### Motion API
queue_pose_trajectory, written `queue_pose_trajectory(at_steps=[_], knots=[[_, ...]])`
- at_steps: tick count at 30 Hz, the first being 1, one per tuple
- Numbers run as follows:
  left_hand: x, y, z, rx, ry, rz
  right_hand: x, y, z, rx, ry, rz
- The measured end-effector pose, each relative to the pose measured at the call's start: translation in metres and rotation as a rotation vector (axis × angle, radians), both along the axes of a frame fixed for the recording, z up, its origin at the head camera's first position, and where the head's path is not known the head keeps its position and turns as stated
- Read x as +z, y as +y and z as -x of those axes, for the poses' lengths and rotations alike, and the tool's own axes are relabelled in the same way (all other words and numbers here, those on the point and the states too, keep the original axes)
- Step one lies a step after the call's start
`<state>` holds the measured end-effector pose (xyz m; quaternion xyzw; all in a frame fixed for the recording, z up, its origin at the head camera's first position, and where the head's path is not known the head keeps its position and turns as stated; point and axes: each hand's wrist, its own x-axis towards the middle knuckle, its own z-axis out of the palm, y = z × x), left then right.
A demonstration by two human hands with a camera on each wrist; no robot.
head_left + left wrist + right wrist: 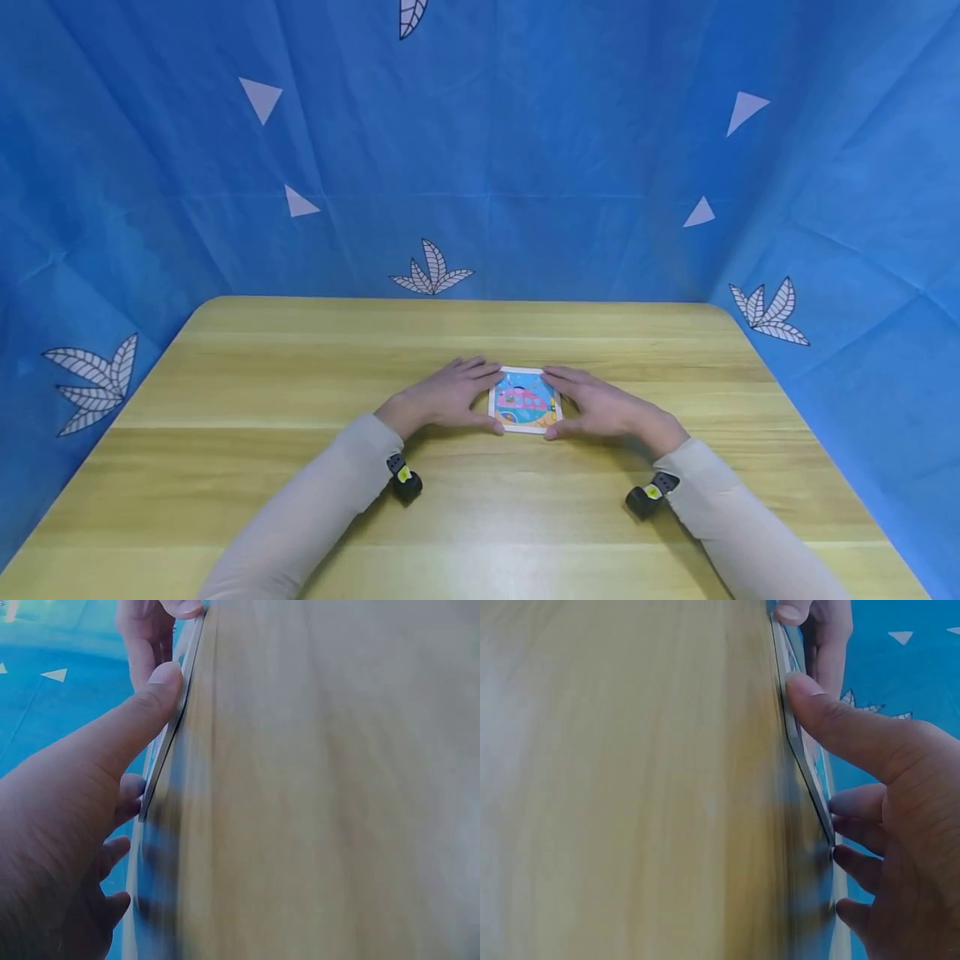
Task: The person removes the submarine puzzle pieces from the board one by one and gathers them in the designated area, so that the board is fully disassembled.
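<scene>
A small, thin picture board (522, 402) with a white border lies near the middle of the table. Printed on it is a pink, submarine-like shape on blue. My left hand (455, 395) holds its left side, thumb at the near left corner and fingers by the far left corner. From the other side my right hand (597, 407) holds it likewise, its thumb at the near right corner. In the left wrist view, the left thumb (161, 686) is on the board's near edge. The right wrist view has the right thumb (810, 694) on that same edge.
Under both hands is a wooden table (487, 517) with rounded far corners. Blue cloth (487, 150) with white triangles and leaf prints hangs behind it and on both sides. A small black camera (407, 485) is strapped to the left wrist, another camera (643, 502) to the right.
</scene>
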<state>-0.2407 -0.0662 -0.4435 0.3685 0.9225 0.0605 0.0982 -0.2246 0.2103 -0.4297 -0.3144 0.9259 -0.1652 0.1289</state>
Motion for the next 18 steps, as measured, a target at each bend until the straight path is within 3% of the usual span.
queue_pose_trajectory(at_steps=[5,18], knots=[[0.001,-0.009,-0.004,0.004,0.001,0.01,0.003,-0.01,-0.001,0.015,-0.008,-0.007],[0.008,-0.034,-0.016,0.04,-0.087,-0.011,0.0,-0.031,-0.005,0.065,-0.007,0.012]])
